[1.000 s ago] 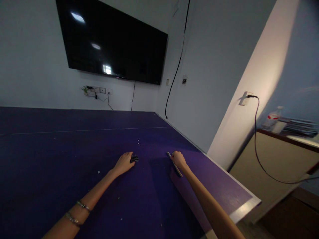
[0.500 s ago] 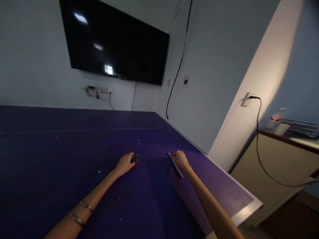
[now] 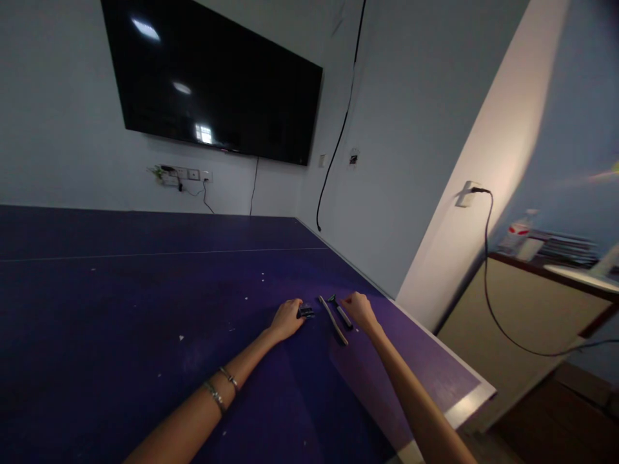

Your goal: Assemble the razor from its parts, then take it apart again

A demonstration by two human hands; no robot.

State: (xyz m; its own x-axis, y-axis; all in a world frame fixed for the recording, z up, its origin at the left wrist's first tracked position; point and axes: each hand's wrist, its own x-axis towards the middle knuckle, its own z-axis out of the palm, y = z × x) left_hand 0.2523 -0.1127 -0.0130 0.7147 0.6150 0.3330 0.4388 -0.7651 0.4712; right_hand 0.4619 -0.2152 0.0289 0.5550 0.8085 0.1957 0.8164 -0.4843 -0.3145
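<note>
Purple-blue tabletop (image 3: 120,322): its smooth finish could let a nudged article slide toward the pale edging (image 3: 469,408) at 4 o'clock and drop off. Surface flat and low-sheen, with a straight seam crossing at 12 o'clock and scattered pale specks (image 3: 181,338).

Left hand (image 3: 286,320): thumb and fingers pinch a small item at the hand's 3 o'clock. Continued travel toward 3 o'clock could strike the articles there.

Right hand (image 3: 360,309): fingers curled and drawn together, tips just beside the razor; contact, or anything inside the grasp, cannot be determined. A careless low grasp could bring skin against the razor's head.

Curved strip (image 3: 333,321): slender, greyish, gently bowed, lying on the tabletop between the hands, ends at 11 and 5 o'clock. Its closeness to the razor could cause both to be caught together. Material not confirmed.

T-shaped razor (image 3: 344,315): lies at the strip's 2 o'clock, nearly parallel; dark crosswise head at 11 o'clock, pale-and-dark handle, apparently plastic.

Small black item (image 3: 307,312): blocky, glossy, apparently ridged. Its overhang beyond the fingertips suggests a knock could twist it loose.
</note>
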